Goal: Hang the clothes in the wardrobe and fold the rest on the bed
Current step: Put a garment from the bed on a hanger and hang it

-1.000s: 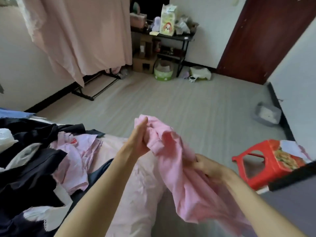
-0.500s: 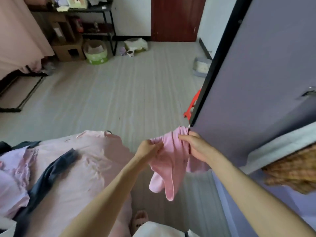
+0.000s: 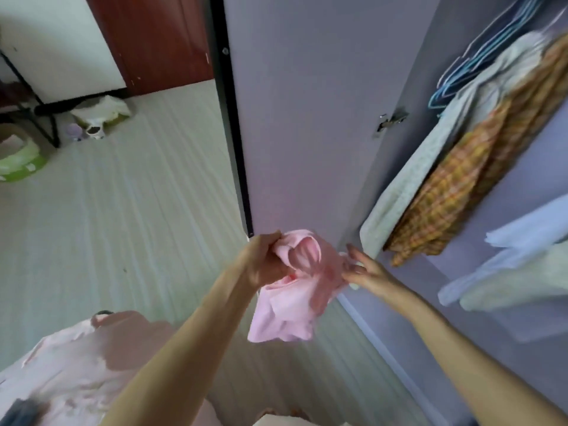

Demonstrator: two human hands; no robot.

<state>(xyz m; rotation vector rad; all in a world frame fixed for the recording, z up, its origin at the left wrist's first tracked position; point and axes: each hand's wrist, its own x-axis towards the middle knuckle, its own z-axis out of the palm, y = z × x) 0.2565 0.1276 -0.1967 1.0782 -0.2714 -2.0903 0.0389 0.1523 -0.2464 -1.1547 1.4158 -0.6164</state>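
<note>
Here, left to right:
Bed corner: bottom left, a pale pink sheet (image 3: 80,358) over the bed, a dark garment (image 3: 21,410) blurred at its near edge
Floor: pale striped boards (image 3: 123,210) running away to a white wall and a dark red door (image 3: 159,38); low clutter near the wall, a green tub (image 3: 21,164) and a white bag (image 3: 101,110)
Left hand: left hand (image 3: 261,262) raised at centre, fingers curled round the bunched top of the pink garment (image 3: 292,299), gripping it firmly
Task's thing: pink garment held in the air between both hands, crumpled, long axis roughly vertical, loose end hanging down toward the floor, clear of bed and wardrobe
Right hand: right hand (image 3: 365,272) just beside the cloth's right edge, fingers fairly straight and spread, fingertips touching or lightly pinching a fold; too blurred for certainty
Hands together: close, apart only by the width of the bunched cloth
Key relation: wardrobe lying ahead and to the right of the hands; right hand nearer it, so probably the one to fetch a hanger while the left keeps the garment
Wardrobe door: lilac panel (image 3: 307,118) standing open directly behind the hands, metal hinge (image 3: 390,121) on its inner edge
Wardrobe inside: far right, blue hangers (image 3: 479,63) bunched on the rail, a white garment (image 3: 430,167) and an orange checked shirt (image 3: 455,198) already hung, paler clothes (image 3: 522,265) below
Progress: judged early in hanging this piece, no hanger yet in hand
</note>
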